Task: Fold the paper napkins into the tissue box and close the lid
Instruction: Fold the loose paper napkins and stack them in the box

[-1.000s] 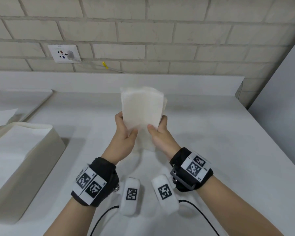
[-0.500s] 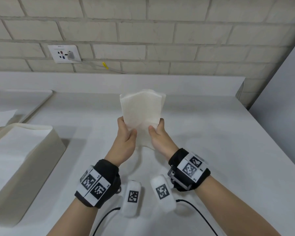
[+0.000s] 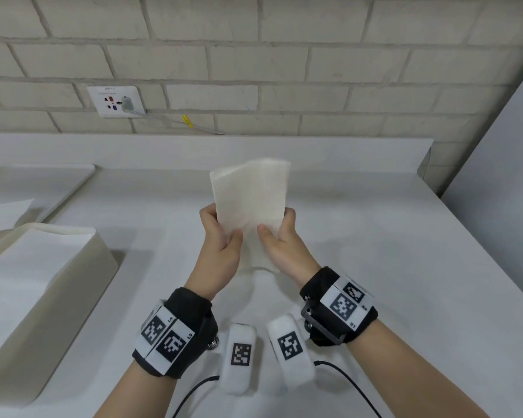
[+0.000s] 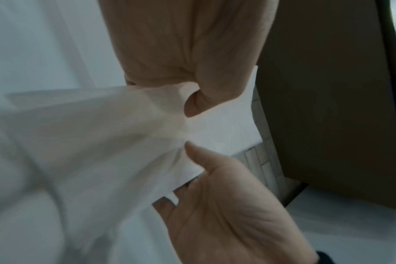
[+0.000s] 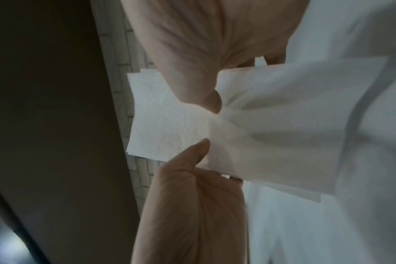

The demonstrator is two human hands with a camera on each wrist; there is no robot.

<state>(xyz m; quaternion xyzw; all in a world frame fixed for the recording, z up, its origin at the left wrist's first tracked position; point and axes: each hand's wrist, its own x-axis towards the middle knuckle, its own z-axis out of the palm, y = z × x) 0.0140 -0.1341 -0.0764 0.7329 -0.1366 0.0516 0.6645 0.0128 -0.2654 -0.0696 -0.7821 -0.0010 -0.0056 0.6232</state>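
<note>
White counter (image 3: 375, 267) under a pale brick wall (image 3: 284, 61), and right in the middle, held up off the surface, is the napkin (image 3: 251, 194). It stands upright, folded, its lower part gathered between both hands. Left hand (image 3: 221, 251) pinches the left edge, thumb in front, fingers curled behind. Right hand (image 3: 284, 245) pinches the right edge the same way, thumbs nearly meeting. Over at the near left sits the tissue box (image 3: 43, 297), open, white sheets showing on top. Far left on the wall, a socket (image 3: 115, 101) with a plug in it.
</note>
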